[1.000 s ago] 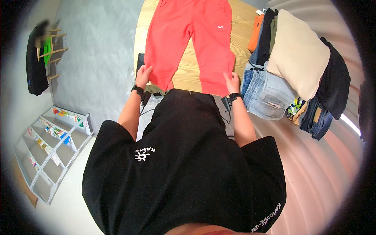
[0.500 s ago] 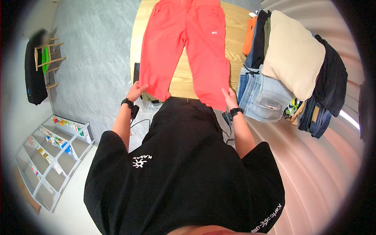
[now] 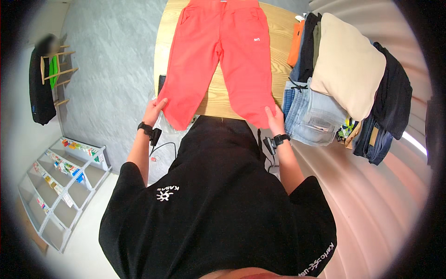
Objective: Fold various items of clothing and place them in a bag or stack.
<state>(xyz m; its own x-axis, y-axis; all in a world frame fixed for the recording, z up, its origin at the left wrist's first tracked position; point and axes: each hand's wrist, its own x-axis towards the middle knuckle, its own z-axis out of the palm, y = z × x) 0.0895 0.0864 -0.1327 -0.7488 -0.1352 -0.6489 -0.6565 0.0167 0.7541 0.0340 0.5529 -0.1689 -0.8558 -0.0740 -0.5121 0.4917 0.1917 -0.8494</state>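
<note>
A pair of coral-red trousers lies spread on the wooden table, waist at the far side and legs toward me. Its leg ends hang over the near edge, close to my body. My left hand grips the outer edge of the left leg near its hem, thumb on top. On the other side, my right hand pinches the outer edge of the right leg by its hem. The fingers beneath the cloth are hidden on both hands. Each wrist wears a black band with a small device.
To the right sit folded light-blue jeans, a beige cushion-like bundle, an orange folded garment and dark clothes. A white shelf rack stands lower left. Further back on the left is a person in black.
Both hands have drawn the trouser legs slightly apart. The left hem now hangs lower and further left over the table edge, and the trousers lie a little flatter.
</note>
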